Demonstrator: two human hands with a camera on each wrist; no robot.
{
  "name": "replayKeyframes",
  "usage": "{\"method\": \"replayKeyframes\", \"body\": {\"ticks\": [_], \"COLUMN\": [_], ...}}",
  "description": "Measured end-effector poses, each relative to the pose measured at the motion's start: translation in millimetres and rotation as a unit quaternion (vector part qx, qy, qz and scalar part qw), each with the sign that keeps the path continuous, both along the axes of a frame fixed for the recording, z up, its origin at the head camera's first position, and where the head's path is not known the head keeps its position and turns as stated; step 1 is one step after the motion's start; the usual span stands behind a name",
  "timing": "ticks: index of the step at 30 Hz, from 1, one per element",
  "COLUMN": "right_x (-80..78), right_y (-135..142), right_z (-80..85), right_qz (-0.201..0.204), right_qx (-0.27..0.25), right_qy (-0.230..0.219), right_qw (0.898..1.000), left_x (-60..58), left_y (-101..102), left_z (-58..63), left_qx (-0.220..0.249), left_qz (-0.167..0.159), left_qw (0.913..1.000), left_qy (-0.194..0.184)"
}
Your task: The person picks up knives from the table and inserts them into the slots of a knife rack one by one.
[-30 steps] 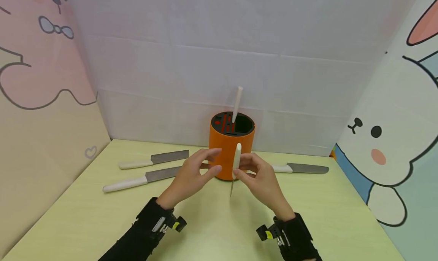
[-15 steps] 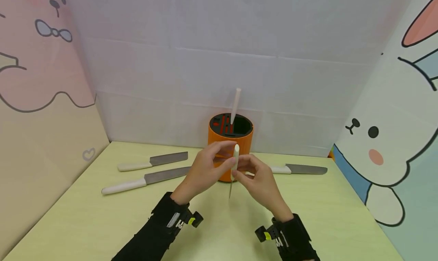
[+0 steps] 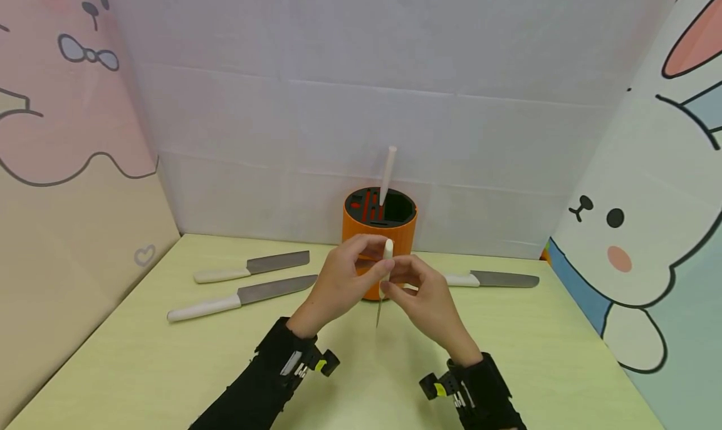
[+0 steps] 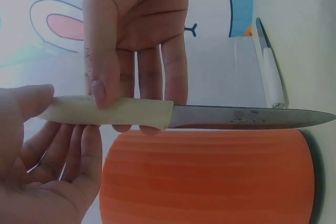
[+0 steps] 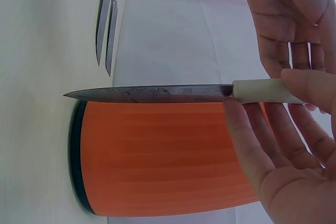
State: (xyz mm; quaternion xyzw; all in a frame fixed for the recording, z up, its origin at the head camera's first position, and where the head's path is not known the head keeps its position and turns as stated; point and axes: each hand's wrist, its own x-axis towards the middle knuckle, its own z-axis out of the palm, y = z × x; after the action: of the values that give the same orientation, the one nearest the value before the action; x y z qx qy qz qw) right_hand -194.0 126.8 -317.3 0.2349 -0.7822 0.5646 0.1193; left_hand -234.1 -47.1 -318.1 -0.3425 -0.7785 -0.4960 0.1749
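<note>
A knife [image 3: 388, 248] with a cream handle is held upright, blade down, in front of the orange knife block. My left hand [image 3: 338, 281] pinches the top end of the handle between thumb and fingers. Lower on the same handle, my right hand [image 3: 425, 299] pinches it near the blade. In the left wrist view the narrow pointed blade [image 4: 231, 116] shows fully, and its tip is apart from the table in the head view. The round knife block [image 3: 403, 235] has a black slotted top, from which another white handle [image 3: 388, 175] sticks up, tilted.
Two white-handled knives, a square-ended one [image 3: 276, 262] and a longer one [image 3: 276, 289], lie left on the pale table [image 3: 169, 367]. Another knife [image 3: 504, 279] lies right, its handle end hidden behind my right hand. A white back wall [image 3: 254, 123] stands close behind the block.
My left hand has moved right, from beside the knife to grip the top of its handle. The right hand keeps its hold, and the knife stays nearly in place.
</note>
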Motion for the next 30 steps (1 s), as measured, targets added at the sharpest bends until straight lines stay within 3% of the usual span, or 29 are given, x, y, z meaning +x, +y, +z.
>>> {"method": "replayKeyframes", "body": {"ticks": [19, 23, 30], "right_x": [0.7, 0.5, -2.8], "right_y": [-1, 0, 8], "right_z": [1.8, 1.8, 0.0], "right_qz": [0.008, 0.014, 0.014], "right_qx": [-0.003, 0.0, 0.02], "right_qy": [-0.005, -0.001, 0.021], "right_qw": [1.0, 1.0, 0.999], "left_x": [-1.0, -2.8, -5.7], "left_y": [-2, -4, -7], "left_z": [3.0, 11.4, 36.3], "left_qx": [-0.004, -0.005, -0.01], "left_qz": [0.007, 0.008, -0.002], "left_qw": [0.9997, 0.9994, 0.999], "left_qy": [0.023, 0.032, 0.044]}}
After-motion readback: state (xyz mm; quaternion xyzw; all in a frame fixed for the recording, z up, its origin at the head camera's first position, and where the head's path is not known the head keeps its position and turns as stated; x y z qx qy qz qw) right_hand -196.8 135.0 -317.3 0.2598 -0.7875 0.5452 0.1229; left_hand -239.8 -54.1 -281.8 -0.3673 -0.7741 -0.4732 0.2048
